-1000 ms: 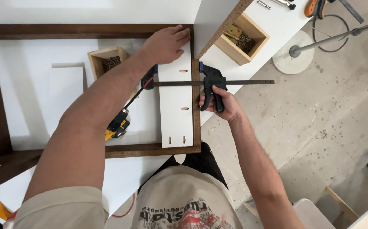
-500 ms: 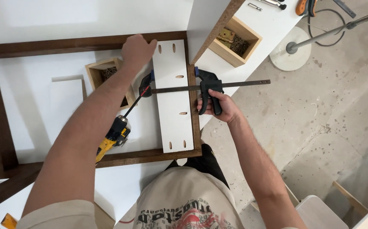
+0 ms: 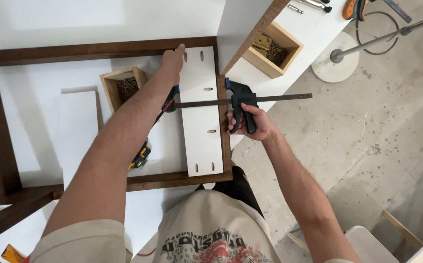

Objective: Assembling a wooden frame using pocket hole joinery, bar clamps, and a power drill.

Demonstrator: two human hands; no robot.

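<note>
A white board (image 3: 200, 117) with several slot holes lies inside a dark wooden frame (image 3: 94, 49), against the frame's right rail. A black bar clamp (image 3: 243, 103) spans the board and that rail. My right hand (image 3: 250, 124) grips the clamp's black handle just outside the frame. My left hand (image 3: 173, 61) rests flat on the board's far left corner, fingers touching the frame's top rail. My left forearm hides part of the clamp's far jaw.
A small wooden box of screws (image 3: 123, 87) and a yellow-black drill (image 3: 140, 157) lie inside the frame. Another screw box (image 3: 273, 48) sits on a white worktop at the upper right. A round lamp base (image 3: 335, 63) stands on the concrete floor.
My left hand slid along the board's far edge, left and then back toward its corner. The right hand stays on the clamp handle. The view shifted slightly.
</note>
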